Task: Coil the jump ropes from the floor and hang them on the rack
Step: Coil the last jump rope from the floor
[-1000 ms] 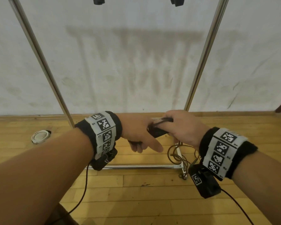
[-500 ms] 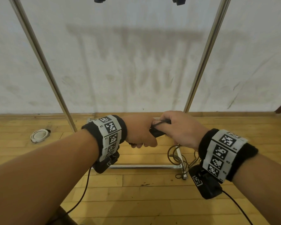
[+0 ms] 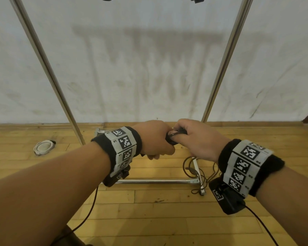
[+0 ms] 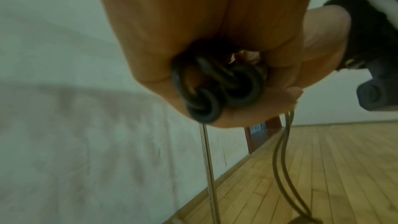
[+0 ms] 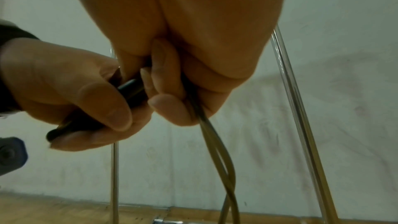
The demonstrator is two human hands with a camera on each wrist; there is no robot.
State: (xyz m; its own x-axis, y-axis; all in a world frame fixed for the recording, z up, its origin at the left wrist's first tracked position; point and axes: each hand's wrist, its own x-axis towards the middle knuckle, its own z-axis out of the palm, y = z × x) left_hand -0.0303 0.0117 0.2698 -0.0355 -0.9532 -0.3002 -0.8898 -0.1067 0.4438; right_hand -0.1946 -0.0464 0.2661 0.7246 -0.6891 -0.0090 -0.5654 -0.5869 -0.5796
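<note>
L hand (image 3: 154, 139) grip round rope handles (image 4: 217, 88); R hand (image 3: 196, 139) grip pinching cord (image 5: 215, 135).

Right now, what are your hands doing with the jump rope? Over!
Left hand grips the black handles. Right hand grips the rope, which trails to the floor by the rack's foot. Nothing blocking.

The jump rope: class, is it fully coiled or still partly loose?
Partly loose. The left hand grips both handles; the jump rope trails from the right hand down to the floor.
</note>
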